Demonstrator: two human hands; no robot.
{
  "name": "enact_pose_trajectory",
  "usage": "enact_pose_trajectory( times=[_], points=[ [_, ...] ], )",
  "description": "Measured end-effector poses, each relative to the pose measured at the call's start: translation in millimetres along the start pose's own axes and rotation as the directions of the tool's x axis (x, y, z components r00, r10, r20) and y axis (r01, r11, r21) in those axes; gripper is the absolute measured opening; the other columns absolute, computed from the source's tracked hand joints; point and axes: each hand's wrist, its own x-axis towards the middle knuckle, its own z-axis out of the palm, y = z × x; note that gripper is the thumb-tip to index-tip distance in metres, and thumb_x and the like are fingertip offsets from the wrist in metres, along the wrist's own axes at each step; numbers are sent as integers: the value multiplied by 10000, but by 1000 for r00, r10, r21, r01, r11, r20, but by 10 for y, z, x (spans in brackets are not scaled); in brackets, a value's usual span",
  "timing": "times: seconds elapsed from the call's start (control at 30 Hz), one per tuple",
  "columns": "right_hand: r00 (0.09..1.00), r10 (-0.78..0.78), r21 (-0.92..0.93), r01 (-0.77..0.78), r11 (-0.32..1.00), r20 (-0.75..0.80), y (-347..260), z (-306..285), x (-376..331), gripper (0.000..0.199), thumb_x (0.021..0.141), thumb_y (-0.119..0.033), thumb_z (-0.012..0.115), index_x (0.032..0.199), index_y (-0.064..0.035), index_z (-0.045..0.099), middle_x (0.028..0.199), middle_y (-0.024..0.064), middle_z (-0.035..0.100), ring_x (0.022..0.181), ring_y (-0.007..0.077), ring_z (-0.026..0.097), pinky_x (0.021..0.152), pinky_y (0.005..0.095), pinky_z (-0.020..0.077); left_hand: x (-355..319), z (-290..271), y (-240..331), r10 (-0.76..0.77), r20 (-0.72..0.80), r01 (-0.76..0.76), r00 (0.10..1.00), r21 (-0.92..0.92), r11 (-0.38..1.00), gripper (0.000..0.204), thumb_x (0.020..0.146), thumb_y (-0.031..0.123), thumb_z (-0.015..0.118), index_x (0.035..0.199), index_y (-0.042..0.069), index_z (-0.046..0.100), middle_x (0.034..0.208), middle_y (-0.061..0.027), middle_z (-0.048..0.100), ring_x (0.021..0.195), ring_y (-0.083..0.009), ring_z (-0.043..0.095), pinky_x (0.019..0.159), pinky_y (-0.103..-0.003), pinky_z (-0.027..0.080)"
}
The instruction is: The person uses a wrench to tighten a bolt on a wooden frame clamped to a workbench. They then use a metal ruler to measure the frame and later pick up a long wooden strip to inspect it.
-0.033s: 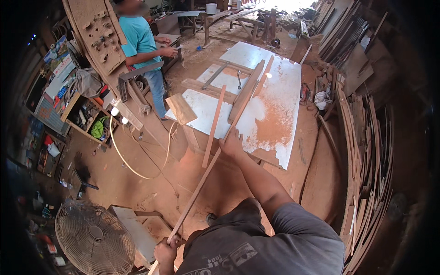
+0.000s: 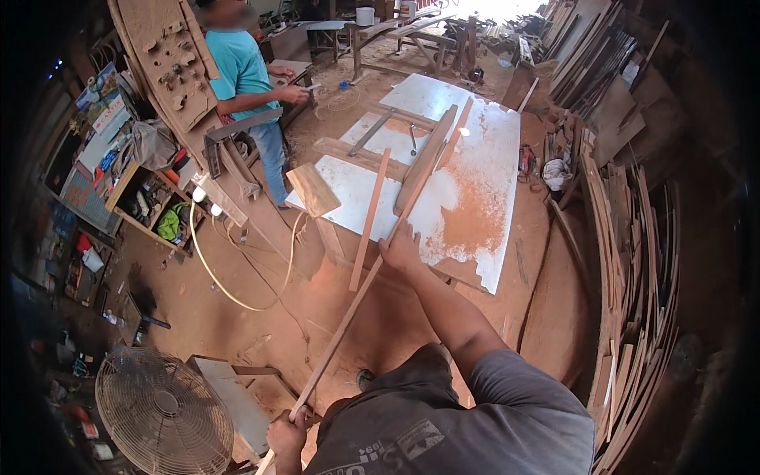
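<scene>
A long, thin wooden strip runs slantwise from the lower left up onto the white-topped table. My left hand is closed around its near end, low in the view beside my body. Farther up, my right hand grips the same strip at the table's near edge. A thick brown board lies along the strip's left side. A shorter wooden strip juts over the near edge, left of my right hand. On the table's left corner rests a wooden block.
Stacked timber lines the right side. A caged fan stands at the lower left, and a pale cable loops across the dusty floor. A co-worker in a turquoise shirt stands beyond the table's left. A spanner lies on the tabletop.
</scene>
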Motion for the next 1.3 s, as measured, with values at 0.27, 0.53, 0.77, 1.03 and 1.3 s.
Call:
enact_pose_trajectory(
  times=[0.27, 0.53, 0.77, 1.03, 1.3],
  points=[
    [999, -3, 198, 12, 980, -49, -238, 50, -537, 1066, 961, -552, 663, 1580, 165, 174, 1620, 374, 286, 1537, 528, 238, 1258, 652, 136, 155, -36, 226, -47, 90, 49, 995, -15, 999, 535, 968, 593, 628, 937, 74, 753, 847, -203, 753, 853, -446, 737, 773, -563, 568],
    [983, -39, 212, 0, 977, 178, -880, -2, -1686, 1129, 944, -566, 684, 1579, 196, 145, 1642, 423, 211, 1573, 527, 166, 1270, 639, 111, 274, -110, 494, -76, 178, 81, 981, -22, 996, 619, 987, 653, 576, 952, 57, 740, 882, -198, 757, 907, -429, 739, 800, -561, 562],
    [989, -17, 136, -3, 991, 148, -795, 165, -1521, 1107, 938, -507, 696, 1582, 192, 129, 1653, 417, 183, 1582, 524, 138, 1281, 631, 75, 434, -31, 676, -54, 224, 63, 973, -34, 997, 637, 1013, 664, 521, 999, 62, 729, 938, -215, 756, 928, -444, 729, 819, -566, 555],
    [995, -7, 85, -2, 996, 102, -633, 204, -1187, 1047, 939, -431, 656, 1592, 188, 121, 1661, 401, 190, 1591, 499, 149, 1283, 632, 55, 583, 27, 920, 22, 215, -1, 976, -97, 995, 662, 1031, 656, 492, 993, 37, 725, 943, -236, 752, 944, -459, 723, 832, -572, 555],
    [993, -3, 113, -10, 994, 117, -521, 12, -939, 1062, 921, -434, 658, 1594, 189, 121, 1668, 383, 204, 1598, 476, 149, 1292, 606, 36, 747, 105, 1093, 81, 210, -41, 974, -189, 981, 706, 1028, 666, 489, 1050, -1, 720, 916, -273, 737, 946, -477, 715, 850, -577, 539]
  ],
)
